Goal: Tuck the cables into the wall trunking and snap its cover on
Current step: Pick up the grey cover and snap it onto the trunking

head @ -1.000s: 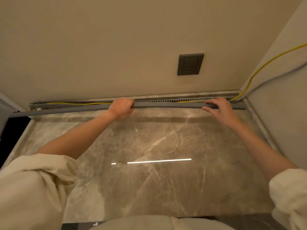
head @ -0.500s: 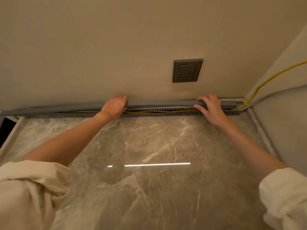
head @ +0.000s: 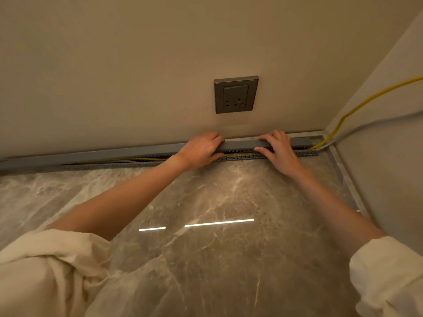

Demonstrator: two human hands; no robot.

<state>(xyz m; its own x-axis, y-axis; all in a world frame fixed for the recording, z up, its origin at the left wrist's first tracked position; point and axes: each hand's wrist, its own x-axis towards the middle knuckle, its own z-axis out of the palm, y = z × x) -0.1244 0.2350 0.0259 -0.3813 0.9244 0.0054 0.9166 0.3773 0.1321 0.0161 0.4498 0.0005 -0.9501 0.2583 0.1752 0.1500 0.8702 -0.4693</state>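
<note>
A long grey trunking cover [head: 240,144] lies along the foot of the back wall, over the slotted grey trunking base [head: 242,157]. My left hand [head: 201,150] grips the cover near its middle. My right hand [head: 278,148] holds it a short way to the right, fingers on top and thumb below. A gap stays between cover and base, and a yellow cable [head: 146,159] and a grey cable [head: 128,160] show through it. Both cables leave the right end, the yellow cable [head: 357,106] climbing the side wall.
A dark grey wall socket [head: 235,94] sits on the back wall above my hands. The side wall [head: 389,156] closes the corner at right. The polished marble floor [head: 206,259] stretches toward me, with my cream sleeves [head: 45,271] at the bottom.
The cover went from in front of the trunking to on top of it, against the wall. My left hand has slid right along the cover, closer to my right hand.
</note>
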